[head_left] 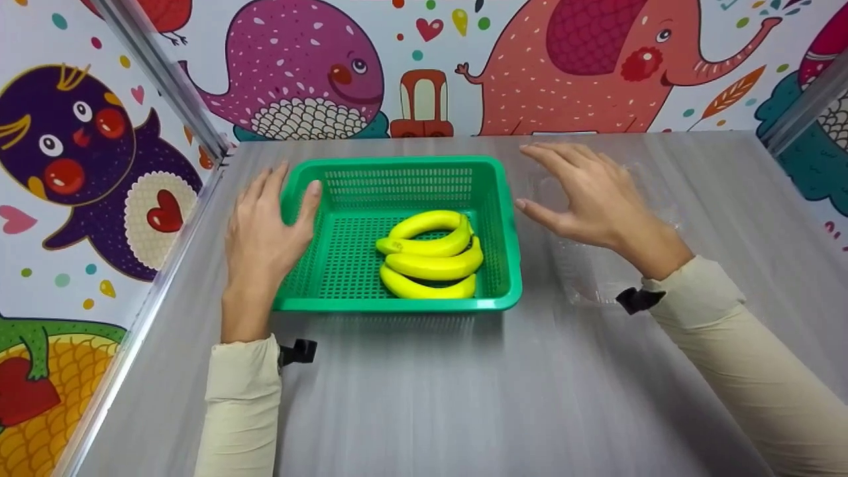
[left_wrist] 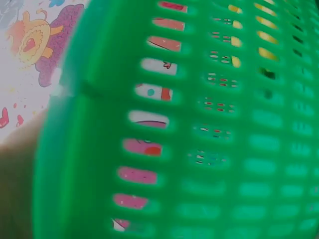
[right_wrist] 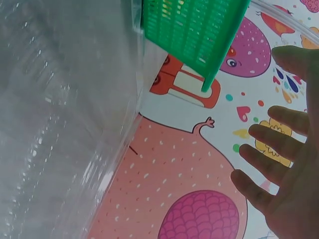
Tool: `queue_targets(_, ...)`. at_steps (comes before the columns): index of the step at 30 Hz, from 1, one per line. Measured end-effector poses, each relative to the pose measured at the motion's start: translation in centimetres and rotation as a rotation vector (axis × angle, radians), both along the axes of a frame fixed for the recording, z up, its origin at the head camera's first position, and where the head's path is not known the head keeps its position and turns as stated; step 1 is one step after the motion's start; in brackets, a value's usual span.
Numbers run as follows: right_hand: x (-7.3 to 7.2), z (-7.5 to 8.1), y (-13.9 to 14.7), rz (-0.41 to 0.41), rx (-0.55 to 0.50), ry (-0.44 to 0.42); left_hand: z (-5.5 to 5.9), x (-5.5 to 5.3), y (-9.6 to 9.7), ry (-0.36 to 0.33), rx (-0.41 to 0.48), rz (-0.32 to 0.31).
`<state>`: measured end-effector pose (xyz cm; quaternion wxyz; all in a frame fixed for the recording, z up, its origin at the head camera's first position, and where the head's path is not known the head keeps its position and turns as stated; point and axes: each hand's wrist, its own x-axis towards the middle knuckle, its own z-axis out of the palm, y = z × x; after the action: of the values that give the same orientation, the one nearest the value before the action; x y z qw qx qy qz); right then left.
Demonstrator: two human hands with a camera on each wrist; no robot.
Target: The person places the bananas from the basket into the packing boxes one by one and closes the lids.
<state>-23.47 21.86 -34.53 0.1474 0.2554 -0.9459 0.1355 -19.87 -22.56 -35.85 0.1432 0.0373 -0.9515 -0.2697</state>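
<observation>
A green plastic basket (head_left: pixel 397 304) with slotted walls stands on the grey table. Several yellow bananas (head_left: pixel 434 266) lie in its right half. My left hand (head_left: pixel 262 235) is at the basket's left side, fingers fairly straight and thumb over the rim; whether it touches is hard to tell. In the left wrist view the basket wall (left_wrist: pixel 107 99) fills most of the picture. Off the basket's right side, my right hand (head_left: pixel 589 195) hovers with fingers spread and nothing in them, as the right hand (right_wrist: pixel 284 159) also shows in its wrist view.
Beneath the right hand lies a clear plastic container (head_left: pixel 589 271), seen large in the right wrist view as a transparent box (right_wrist: pixel 70 124). Printed cartoon panels (head_left: pixel 305 66) wall off the back and left of the table, with a metal frame strip (head_left: pixel 162 73) at the corner.
</observation>
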Motion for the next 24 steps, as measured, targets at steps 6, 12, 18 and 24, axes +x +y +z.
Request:
queue_targets(6, 0.5, -0.3, -1.2, 0.028, -0.003, -0.018, -0.4, -0.3, -0.7, 0.039, 0.042, 0.018)
queue_targets(12, 1.2, -0.4, -2.9, 0.074, 0.023, -0.036, -0.9, -0.4, -1.3, 0.075, 0.076, 0.039)
queue_targets(18, 1.8, -0.7, -4.8, 0.131, 0.059, -0.062, -1.2, -0.4, -2.0, 0.079, 0.102, 0.043)
queue_targets(24, 1.9, -0.8, -6.4, 0.170, 0.080, -0.108, -1.3, -0.4, -2.7, 0.094, 0.104, 0.000)
